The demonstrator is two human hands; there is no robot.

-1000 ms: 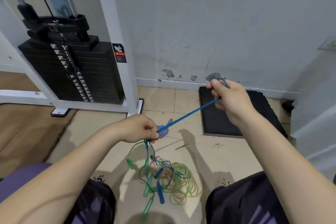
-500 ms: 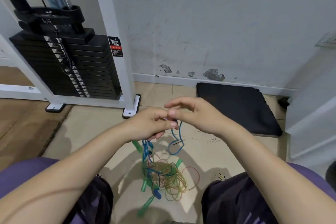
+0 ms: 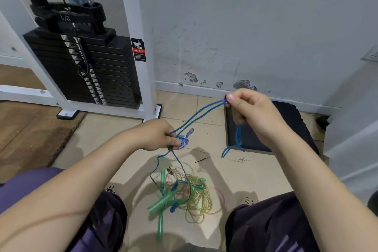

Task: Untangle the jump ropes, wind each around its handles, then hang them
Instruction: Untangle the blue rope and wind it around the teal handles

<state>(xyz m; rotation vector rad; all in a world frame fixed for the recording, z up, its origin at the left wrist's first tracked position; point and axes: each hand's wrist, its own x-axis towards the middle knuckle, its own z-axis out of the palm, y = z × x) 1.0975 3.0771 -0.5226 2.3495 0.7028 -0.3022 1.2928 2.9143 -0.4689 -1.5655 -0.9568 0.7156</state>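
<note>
- The left hand point(image 3: 157, 136) is clenched around a blue-and-white patterned handle bundle point(image 3: 183, 139), with its fingertips pinching the wrapped part. One patterned end sticks out up and to the right.
- The right hand point(image 3: 248, 111) pinches a doubled length of thin blue cord point(image 3: 201, 114) between thumb and forefinger, up near the white skirting board. A slack loop of the same cord hangs below that hand in front of the black floor mat point(image 3: 290, 129).
- The doubled cord runs nearly straight from the left hand's bundle up and to the right to the right hand's pinch. That is its long axis, and it looks fairly taut.
- The next wrap probably depends on this line. The free cord lies to the right of the bundle, so the right hand is the one placed to carry it back over the handles while the left holds them steady.
- More blue cord drops from under the left hand into a tangled heap of green, yellow and blue plastic ropes and handles point(image 3: 182, 196) on the tiled floor point(image 3: 114, 141) between the person's knees. It looks still caught there, so untangling is not finished.
- A black weight stack point(image 3: 88, 67) in a white frame stands at the left, well apart from the ropes.
</note>
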